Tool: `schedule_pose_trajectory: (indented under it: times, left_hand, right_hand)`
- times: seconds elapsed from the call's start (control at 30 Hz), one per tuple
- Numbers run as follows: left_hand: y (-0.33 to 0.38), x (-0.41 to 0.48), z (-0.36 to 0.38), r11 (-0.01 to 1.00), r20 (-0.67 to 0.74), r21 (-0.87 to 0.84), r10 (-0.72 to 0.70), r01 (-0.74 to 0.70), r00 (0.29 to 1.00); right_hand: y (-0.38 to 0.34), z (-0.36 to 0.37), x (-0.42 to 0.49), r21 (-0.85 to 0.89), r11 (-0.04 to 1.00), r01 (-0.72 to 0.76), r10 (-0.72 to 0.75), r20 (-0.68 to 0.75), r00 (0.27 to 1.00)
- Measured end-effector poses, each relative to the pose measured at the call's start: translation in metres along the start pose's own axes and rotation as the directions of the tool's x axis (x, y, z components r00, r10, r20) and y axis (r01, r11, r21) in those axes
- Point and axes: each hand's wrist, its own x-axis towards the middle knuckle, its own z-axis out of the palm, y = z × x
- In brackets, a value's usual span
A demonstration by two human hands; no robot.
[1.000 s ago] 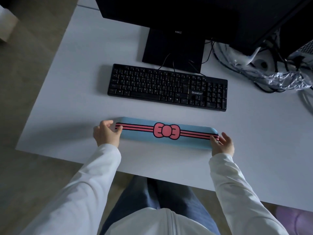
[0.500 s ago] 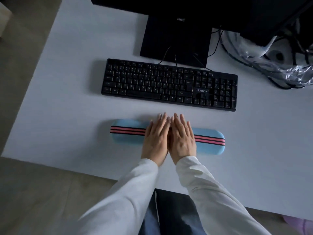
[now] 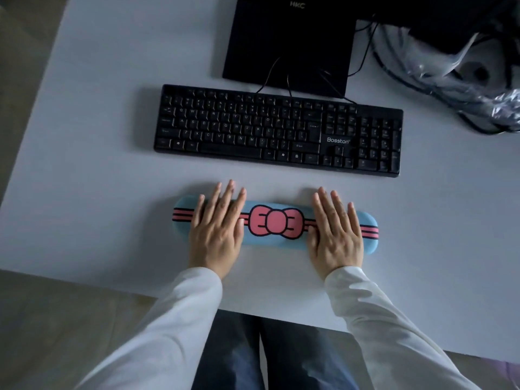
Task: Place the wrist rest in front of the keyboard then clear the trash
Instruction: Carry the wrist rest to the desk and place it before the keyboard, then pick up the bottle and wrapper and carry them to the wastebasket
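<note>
A light blue wrist rest (image 3: 274,225) with a pink bow and pink stripes lies flat on the white desk (image 3: 107,136), a short gap nearer to me than the black keyboard (image 3: 277,129) and roughly parallel to it. My left hand (image 3: 218,228) rests palm down on the rest's left part, fingers stretched out. My right hand (image 3: 334,230) lies flat on its right part in the same way. Neither hand grips anything. Crumpled clear plastic wrapping (image 3: 484,88) sits at the desk's far right among cables.
A black monitor stand (image 3: 289,43) rises behind the keyboard, with thin cables running to it. Dark cables (image 3: 394,66) tangle at the far right. The desk's near edge crosses just beyond my knees; floor shows to the left.
My hands, pressed together over the bow half a second ago, have slid apart to the rest's two sides, uncovering the bow. A second ago they held its ends.
</note>
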Motion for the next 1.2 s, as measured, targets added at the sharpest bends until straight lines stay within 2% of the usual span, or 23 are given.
schedule_pose_trajectory:
  times: [0.17,0.3,0.4,0.5,0.63,0.77,0.9,1.07,1.2]
  left_hand:
    - [-0.024,-0.005,0.000,0.996,-0.040,-0.002,-0.089,0.089,0.995]
    - [-0.036,-0.010,-0.003,0.974,0.004,-0.072,-0.217,0.217,0.976]
    - [-0.051,-0.016,-0.010,0.903,0.058,-0.162,-0.393,0.397,0.918]
    - [-0.063,-0.022,-0.022,0.850,0.048,-0.202,-0.487,0.486,0.872]
    - [-0.054,-0.024,-0.042,0.738,-0.001,-0.413,-0.587,0.534,0.810]
    - [-0.023,-0.023,-0.052,0.717,-0.021,-0.580,-0.486,0.386,0.873]
    - [0.021,-0.028,-0.063,0.708,0.019,-0.637,-0.382,0.306,0.924]
    - [0.099,-0.055,-0.069,0.621,0.195,-0.729,-0.213,0.286,0.958]
    - [0.179,-0.084,-0.070,0.629,0.327,-0.718,-0.071,0.297,0.942]
  right_hand:
    - [0.022,-0.005,-0.007,-0.004,0.997,-0.083,0.083,-0.019,0.996]
    - [0.042,-0.006,-0.017,0.050,0.978,-0.201,0.201,0.000,0.980]
    - [0.057,-0.016,-0.027,0.038,0.934,-0.354,0.352,0.067,0.934]
    - [0.063,-0.031,-0.044,0.021,0.886,-0.463,0.458,0.115,0.881]
    - [0.046,-0.049,-0.073,0.205,0.736,-0.646,0.645,0.079,0.760]
    - [0.026,-0.067,-0.098,0.351,0.595,-0.723,0.744,0.100,0.661]
    - [0.026,-0.087,-0.123,0.499,0.437,-0.748,0.807,0.151,0.572]
    - [0.059,-0.111,-0.168,0.664,0.189,-0.723,0.876,0.219,0.430]
    - [0.101,-0.132,-0.222,0.763,-0.018,-0.647,0.895,0.301,0.330]
